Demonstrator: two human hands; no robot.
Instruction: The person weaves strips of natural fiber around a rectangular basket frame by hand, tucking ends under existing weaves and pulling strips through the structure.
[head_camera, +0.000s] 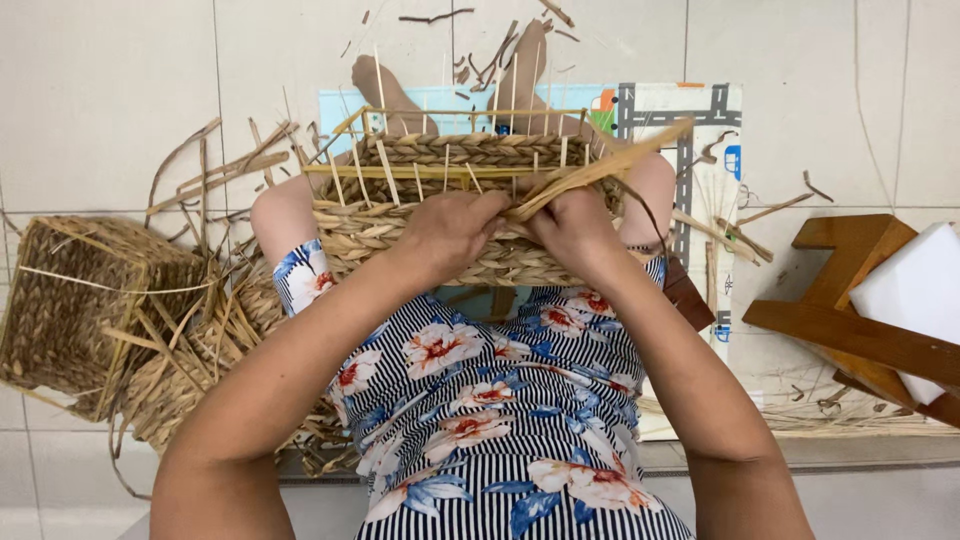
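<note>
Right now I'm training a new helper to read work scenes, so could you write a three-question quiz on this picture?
1. True or false: both hands grip the rim of the half-woven basket on the person's lap.
2. Which hand holds the long flat straw strands?
A. left hand
B. right hand
C. neither
3. Fill in: the finished woven basket lies on the floor tiles to the person's ____.

Key: 1 true; 2 B; 3 left.
</note>
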